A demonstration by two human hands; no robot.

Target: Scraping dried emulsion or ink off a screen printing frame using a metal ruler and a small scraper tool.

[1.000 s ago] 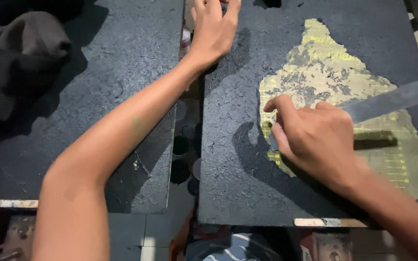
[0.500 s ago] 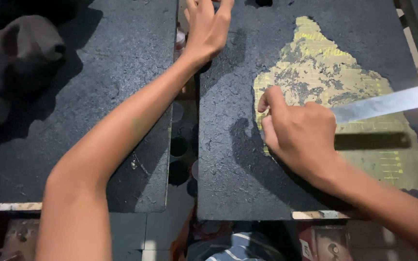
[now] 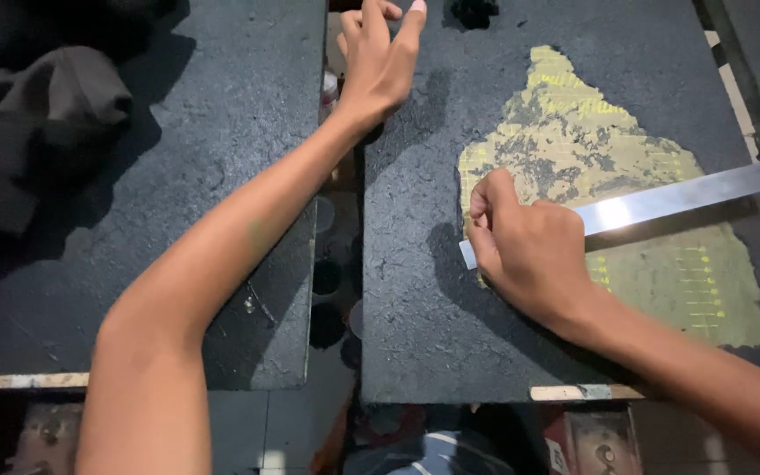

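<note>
Right hand (image 3: 529,251) closed around one end of a metal ruler (image 3: 688,195), fingers curled, pressing it down on the right board (image 3: 415,290). Ruler lies flat, running from the hand toward the right edge of view, slightly tilted upward. It crosses a yellow patch (image 3: 591,141) where the dark coating is scraped away, showing a faint grid. Left hand (image 3: 378,62) fingers loosely spread, holding nothing, resting at the top left edge of the same board. Left board (image 3: 178,176) sits beside it across a narrow gap. Dark cloth (image 3: 37,123) bunched on its far left.
</note>
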